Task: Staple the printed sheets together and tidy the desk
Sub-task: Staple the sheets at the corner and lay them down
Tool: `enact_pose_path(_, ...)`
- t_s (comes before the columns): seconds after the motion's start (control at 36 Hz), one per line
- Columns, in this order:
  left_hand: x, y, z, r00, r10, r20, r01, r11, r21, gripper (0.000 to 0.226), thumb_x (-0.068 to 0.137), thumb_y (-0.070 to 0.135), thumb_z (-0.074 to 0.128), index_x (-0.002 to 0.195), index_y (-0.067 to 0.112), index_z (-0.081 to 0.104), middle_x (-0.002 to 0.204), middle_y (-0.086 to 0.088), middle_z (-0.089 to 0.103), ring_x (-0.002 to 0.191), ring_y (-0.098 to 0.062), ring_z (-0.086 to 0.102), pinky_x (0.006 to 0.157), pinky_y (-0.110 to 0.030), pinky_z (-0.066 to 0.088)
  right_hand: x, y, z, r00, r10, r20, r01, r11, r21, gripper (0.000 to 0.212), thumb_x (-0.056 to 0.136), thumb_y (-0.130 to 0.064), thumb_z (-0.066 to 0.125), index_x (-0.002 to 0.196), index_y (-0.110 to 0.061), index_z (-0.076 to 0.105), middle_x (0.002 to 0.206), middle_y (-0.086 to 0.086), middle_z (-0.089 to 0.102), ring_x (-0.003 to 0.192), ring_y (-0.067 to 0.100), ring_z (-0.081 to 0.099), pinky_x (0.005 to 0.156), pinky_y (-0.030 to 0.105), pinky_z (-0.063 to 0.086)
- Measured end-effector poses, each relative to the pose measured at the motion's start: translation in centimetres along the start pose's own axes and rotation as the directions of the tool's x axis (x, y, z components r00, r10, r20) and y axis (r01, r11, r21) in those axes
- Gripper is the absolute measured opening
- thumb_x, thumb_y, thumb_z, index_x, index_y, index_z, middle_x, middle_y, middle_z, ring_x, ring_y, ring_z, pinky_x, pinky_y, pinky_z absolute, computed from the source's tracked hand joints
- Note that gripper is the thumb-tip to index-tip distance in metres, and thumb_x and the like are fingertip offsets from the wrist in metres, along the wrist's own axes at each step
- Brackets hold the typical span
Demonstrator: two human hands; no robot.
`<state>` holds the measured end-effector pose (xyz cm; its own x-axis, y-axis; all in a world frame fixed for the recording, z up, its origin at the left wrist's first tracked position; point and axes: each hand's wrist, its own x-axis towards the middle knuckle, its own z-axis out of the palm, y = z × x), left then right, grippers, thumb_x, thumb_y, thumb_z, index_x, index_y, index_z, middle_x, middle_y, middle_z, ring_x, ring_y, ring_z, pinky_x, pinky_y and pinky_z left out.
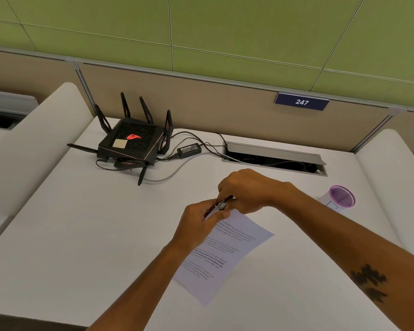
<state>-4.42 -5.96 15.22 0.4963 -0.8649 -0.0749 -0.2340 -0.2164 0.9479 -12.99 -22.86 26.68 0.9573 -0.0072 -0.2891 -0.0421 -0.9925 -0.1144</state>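
The printed sheets point(227, 254) are held over the white desk point(81, 235), angled, with text facing up. My left hand point(198, 225) pinches their top corner. My right hand point(246, 191) is closed over a small dark stapler point(225, 202) that sits on that same corner, just above my left fingers. Most of the stapler is hidden under my fingers.
A black router point(132, 142) with several antennas, its power brick point(189, 149) and cables stand at the back left. An open cable tray point(273, 158) is set into the desk at the back. A purple-rimmed cup point(339, 199) stands at the right.
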Motion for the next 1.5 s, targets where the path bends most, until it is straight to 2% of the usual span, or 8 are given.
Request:
enact_pose_path(0.17, -0.3, 0.0, -0.5, 0.999, 0.012, 0.043, -0.011, 1.0, -0.013, 0.038, 0.097, 0.045, 0.073, 0.129, 0.058, 0.059, 0.112, 0.033, 0.074, 0.1, 0.001, 0.076, 0.078, -0.012, 0.058, 0.0, 0.5, 0.5, 1.0, 0.023, -0.001, -0.023, 0.999, 0.042, 0.018, 0.093, -0.034, 0.074, 0.11, -0.028, 0.078, 0.099, -0.013, 0.073, 0.083, 0.015, 0.065, 0.067, 0.021, 0.045)
enact_pose_path(0.33, -0.3, 0.3, -0.7, 1.0, 0.008, -0.017, -0.008, 1.0, -0.02, 0.056, 0.097, 0.022, 0.077, 0.15, 0.021, 0.058, 0.108, 0.019, 0.072, 0.088, 0.011, 0.071, 0.078, 0.001, 0.051, -0.3, 0.6, 0.5, 0.999, 0.031, 0.034, -0.035, 0.992, 0.122, 0.035, 0.093, -0.043, 0.073, 0.126, -0.031, 0.069, 0.113, -0.012, 0.07, 0.094, 0.008, 0.058, 0.078, 0.023, 0.049)
enact_pose_path(0.58, -0.6, -0.1, -1.5, 0.999, -0.037, -0.033, 0.036, 0.999, -0.028, 0.057, 0.098, 0.028, 0.076, 0.15, 0.031, 0.056, 0.107, 0.01, 0.078, 0.092, -0.011, 0.077, 0.071, -0.014, 0.061, -1.5, 2.4, 1.1, 0.986, 0.166, 0.023, -0.163, 0.92, 0.355, 0.058, 0.09, -0.037, 0.079, 0.142, -0.034, 0.053, 0.139, -0.014, 0.06, 0.111, 0.008, 0.056, 0.093, 0.028, 0.052)
enact_pose_path(0.89, -0.7, 0.8, -1.6, 0.974, -0.201, -0.101, 0.18, 0.967, -0.182, 0.014, 0.1, 0.029, 0.074, 0.113, 0.03, 0.072, 0.104, 0.009, 0.081, 0.087, -0.016, 0.08, 0.071, -0.024, 0.065, -4.1, 0.0, 2.3, 0.864, 0.478, -0.157, -0.11, 0.484, 0.868, 0.041, 0.097, -0.012, 0.072, 0.13, -0.029, 0.055, 0.119, -0.009, 0.066, 0.11, 0.005, 0.07, 0.086, 0.02, 0.057)
enact_pose_path(1.06, -0.5, 1.7, -1.6, 0.953, -0.259, -0.154, 0.204, 0.931, -0.303, 0.009, 0.1, 0.026, 0.074, 0.109, 0.025, 0.075, 0.095, 0.006, 0.083, 0.084, -0.019, 0.081, 0.075, -0.036, 0.068, -4.4, -5.0, 6.1, 0.724, 0.665, -0.182, -0.079, 0.342, 0.936, 0.031, 0.089, -0.008, 0.079, 0.111, -0.027, 0.065, 0.104, -0.007, 0.071, 0.095, 0.002, 0.07, 0.083, 0.02, 0.055)
enact_pose_path(1.19, -0.9, 2.7, -1.5, 0.948, -0.267, -0.176, 0.181, 0.902, -0.393, 0.008, 0.102, 0.025, 0.071, 0.109, 0.026, 0.076, 0.095, 0.007, 0.083, 0.084, -0.021, 0.081, 0.072, -0.033, 0.068, -3.7, -9.1, 9.6, 0.512, 0.813, -0.275, -0.158, 0.405, 0.901, 0.025, 0.085, -0.033, 0.085, 0.101, -0.034, 0.066, 0.1, -0.02, 0.068, 0.091, -0.001, 0.068, 0.078, 0.026, 0.06)
enact_pose_path(1.39, -1.7, 4.2, -0.9, 0.934, -0.286, -0.215, 0.148, 0.856, -0.496, 0.022, 0.099, 0.017, 0.076, 0.12, 0.02, 0.076, 0.111, 0.004, 0.083, 0.1, -0.023, 0.082, 0.084, -0.047, 0.069, -4.0, -11.6, 8.8, 0.555, 0.804, -0.216, -0.316, 0.444, 0.839, 0.07, 0.077, -0.066, 0.078, 0.135, -0.04, 0.05, 0.125, -0.032, 0.055, 0.102, -0.006, 0.056, 0.072, 0.001, 0.04)
enact_pose_path(1.5, -2.0, 5.3, -0.6, 0.935, -0.26, -0.24, 0.108, 0.856, -0.506, 0.024, 0.096, 0.014, 0.078, 0.118, 0.024, 0.074, 0.119, 0.003, 0.08, 0.1, -0.021, 0.081, 0.084, -0.042, 0.069, -3.9, -11.8, 8.5, 0.595, 0.764, -0.248, -0.336, 0.516, 0.788, 0.076, 0.08, -0.064, 0.076, 0.145, -0.04, 0.045, 0.139, -0.026, 0.06, 0.112, 0.005, 0.067, 0.088, 0.013, 0.048)
